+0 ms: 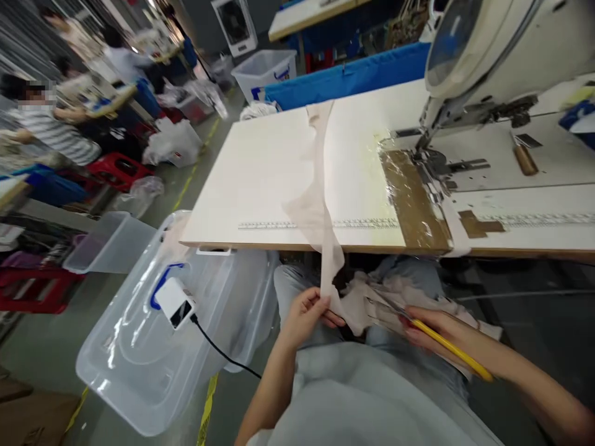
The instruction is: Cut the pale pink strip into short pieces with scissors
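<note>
Left hand (304, 316): thumb and fingers pinched together on the near end of the pale fabric strip (320, 210). From that hand the strip ran up over the front edge of the table (264, 167) and straight ahead across the top, its long axis pointing away from the body; far end near the table's back edge.

Right hand (441, 322): closed around a yellow-handled tool (453, 350), to the right of the left hand and apart from it. Tool's long axis slanted crosswise to the strip, working end leftward, toward the left hand. Bunched cloth (357, 313) lay between the hands and under the tool's end; contact there, and any join to the strip, could not be told.

Left hand was nearer the strip. Sewing machine (534, 56) stood ahead and rightward of the right hand.
</note>
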Tool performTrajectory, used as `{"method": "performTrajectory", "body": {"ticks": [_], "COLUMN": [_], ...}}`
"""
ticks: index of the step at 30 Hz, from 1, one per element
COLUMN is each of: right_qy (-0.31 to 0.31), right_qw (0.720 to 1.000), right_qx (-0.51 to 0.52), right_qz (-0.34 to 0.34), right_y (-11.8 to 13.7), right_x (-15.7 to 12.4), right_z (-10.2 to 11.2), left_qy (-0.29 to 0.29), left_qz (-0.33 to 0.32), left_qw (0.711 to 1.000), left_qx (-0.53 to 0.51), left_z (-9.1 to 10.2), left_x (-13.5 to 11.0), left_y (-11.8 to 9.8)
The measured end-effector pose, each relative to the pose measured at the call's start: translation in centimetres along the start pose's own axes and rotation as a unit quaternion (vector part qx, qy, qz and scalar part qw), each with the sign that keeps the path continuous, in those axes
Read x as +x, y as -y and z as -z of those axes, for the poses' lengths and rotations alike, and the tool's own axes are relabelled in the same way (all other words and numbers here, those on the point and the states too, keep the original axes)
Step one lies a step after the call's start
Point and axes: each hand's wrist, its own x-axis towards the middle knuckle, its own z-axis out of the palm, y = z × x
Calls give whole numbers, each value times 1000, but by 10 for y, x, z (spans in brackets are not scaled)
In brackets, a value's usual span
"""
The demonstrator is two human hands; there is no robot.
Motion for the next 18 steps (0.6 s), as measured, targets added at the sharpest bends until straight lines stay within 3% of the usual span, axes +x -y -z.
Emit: {"method": "performTrajectory", "body": {"ticks": [1, 3, 7, 13, 18], "right_qy": [59, 118, 184, 212, 206], "right_qw": [998, 993, 982, 971, 971], "right_qx": [26, 20, -42, -108, -121], "right_qz": [-17, -23, -22, -2, -4], "right_y": [8, 19, 24, 23, 30], "right_x": [6, 25, 58, 69, 76], "right_z": [1, 4, 10, 10, 7], "left_qy": [-5, -9, -24, -61, -37], "left_qz": [6, 17, 31, 26, 25], "left_qw": [1000, 1000, 999, 998, 999], "left_qx": [2, -1, -13, -7, -20], "left_z": [0, 2, 6, 6, 6], "left_x": [-2, -7, -13, -16, -14], "left_y": [0, 1, 7, 4, 2]}}
